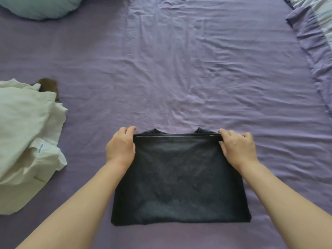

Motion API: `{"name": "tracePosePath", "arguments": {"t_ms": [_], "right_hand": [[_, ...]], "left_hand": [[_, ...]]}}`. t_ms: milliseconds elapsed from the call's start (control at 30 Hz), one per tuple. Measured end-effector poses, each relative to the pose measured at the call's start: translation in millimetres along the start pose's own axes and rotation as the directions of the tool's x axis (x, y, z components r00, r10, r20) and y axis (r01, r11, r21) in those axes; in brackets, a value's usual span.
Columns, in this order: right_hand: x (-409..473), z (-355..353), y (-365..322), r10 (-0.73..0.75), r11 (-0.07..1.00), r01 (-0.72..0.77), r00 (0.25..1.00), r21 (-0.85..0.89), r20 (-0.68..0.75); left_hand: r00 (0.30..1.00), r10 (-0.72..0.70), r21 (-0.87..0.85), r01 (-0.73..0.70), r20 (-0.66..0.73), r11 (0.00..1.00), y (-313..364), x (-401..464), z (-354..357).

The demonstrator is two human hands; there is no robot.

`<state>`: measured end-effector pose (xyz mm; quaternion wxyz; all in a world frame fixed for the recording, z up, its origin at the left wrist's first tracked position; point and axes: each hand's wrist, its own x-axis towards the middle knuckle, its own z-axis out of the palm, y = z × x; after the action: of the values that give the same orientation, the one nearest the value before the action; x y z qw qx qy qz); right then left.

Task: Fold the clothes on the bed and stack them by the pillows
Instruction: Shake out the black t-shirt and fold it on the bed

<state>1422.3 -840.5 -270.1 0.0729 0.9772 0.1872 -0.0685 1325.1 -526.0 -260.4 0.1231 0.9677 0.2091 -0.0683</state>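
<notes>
While both hands, left [120, 146] and right [238, 147], pinch the folded dark grey cotton shirt [179, 180], the crumpled white garment pile [27, 141] looks unfolded; nothing's stacked by the pale blue pillow [39, 7] yet.

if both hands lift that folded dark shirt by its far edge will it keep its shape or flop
The dark shirt is thin knit in loose layers, so it would probably sag and unfold. The left hand and right hand pinch only its far corners, so the middle likely droops. It looks light.

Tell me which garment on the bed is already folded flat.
The dark shirt, a neat rectangle held at its far corners by the left hand and right hand. The white garment lies crumpled at the left.
</notes>
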Motion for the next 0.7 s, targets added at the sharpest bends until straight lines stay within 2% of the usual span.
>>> {"name": "tracePosePath", "arguments": {"t_ms": [133, 233, 267, 333, 400, 467, 533, 600, 700], "right_hand": [[-4.2, 1.9, 0.2, 0.083, 0.996, -0.078, 0.991, 0.053, -0.102], [-14.9, 6.9, -0.7, 0.214, 0.961, -0.211, 0.977, 0.176, 0.002], [-19.9, 9.4, -1.3, 0.261, 0.933, -0.265, 0.964, 0.242, 0.048], [-30.5, 14.7, -2.8, 0.321, 0.869, -0.342, 0.94, 0.358, 0.118], [-40.9, 19.2, -4.3, 0.356, 0.825, -0.379, 0.925, 0.419, 0.135], [-50.7, 22.1, -6.8, 0.359, 0.801, -0.378, 0.924, 0.464, 0.133], [-60.6, 23.5, -8.3, 0.351, 0.773, -0.356, 0.93, 0.524, 0.114], [-71.1, 25.8, -8.8, 0.368, 0.728, -0.364, 0.922, 0.581, 0.117], [-86.0, 31.1, -8.2, 0.419, 0.618, -0.436, 0.887, 0.655, 0.194]], "left_hand": [[0.996, 0.051, 0.106, -0.043, -0.076, 0.993, 0.4, 2.5, 3.8], [0.964, 0.125, 0.184, -0.082, -0.235, 0.979, 1.3, 1.2, 2.2], [0.939, 0.178, 0.223, -0.114, -0.294, 0.968, 4.8, -0.6, 2.0], [0.852, 0.399, 0.342, -0.284, -0.338, 0.896, 19.2, -7.2, 5.3], [0.781, 0.57, 0.349, -0.475, -0.256, 0.808, 42.9, -18.0, 16.5], [0.822, 0.569, 0.188, -0.554, -0.035, 0.811, 73.6, -36.6, 32.4], [0.85, 0.495, 0.049, -0.511, 0.18, 0.858, 100.3, -56.2, 57.4], [0.87, 0.436, 0.039, -0.456, 0.228, 0.889, 119.3, -69.7, 80.7], [0.898, 0.386, 0.117, -0.415, 0.21, 0.902, 131.6, -75.0, 100.7]]}}
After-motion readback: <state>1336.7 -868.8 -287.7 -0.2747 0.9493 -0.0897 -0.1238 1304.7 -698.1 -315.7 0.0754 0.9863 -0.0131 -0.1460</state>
